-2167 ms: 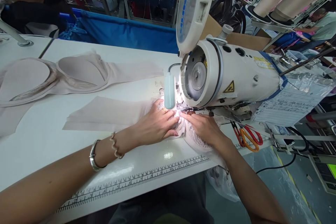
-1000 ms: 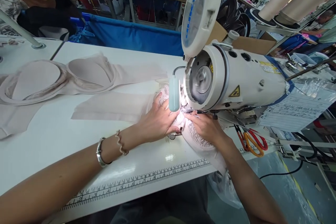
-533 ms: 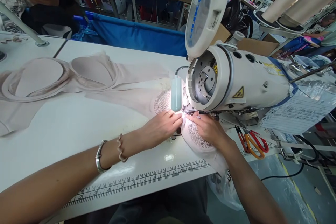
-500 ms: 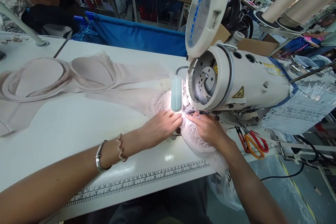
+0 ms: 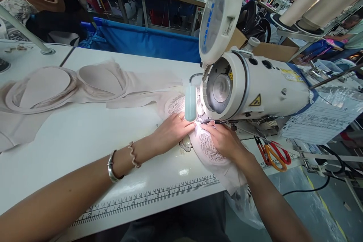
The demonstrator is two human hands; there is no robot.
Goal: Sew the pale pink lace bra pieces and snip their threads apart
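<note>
A pale pink bra (image 5: 211, 145) with lace-patterned cups lies under the head of a white sewing machine (image 5: 249, 87). My left hand (image 5: 174, 130) presses its closed fingers on the fabric just left of the needle area. On the right, my right hand (image 5: 224, 140) grips the lace cup's edge, its fingertips close to the needle area. A small lamp (image 5: 191, 104) lights this spot and, with the machine head, hides the needle. The bra's front part hangs over the table's near edge. Left of the machine, more pale bras (image 5: 99, 79) lie on the table in a row.
Scissors with red and orange handles (image 5: 273, 155) lie right of my right hand. A printed ruler (image 5: 147, 196) runs along the near edge of the white table (image 5: 113, 128). Behind it hangs blue cloth (image 5: 147, 41). The machine's round cover (image 5: 219, 17) stands raised.
The disc inside the machine head now looks smeared, as if spinning. The fabric under my hands has shifted slightly, and the loose strip on the left has slid towards the machine.
</note>
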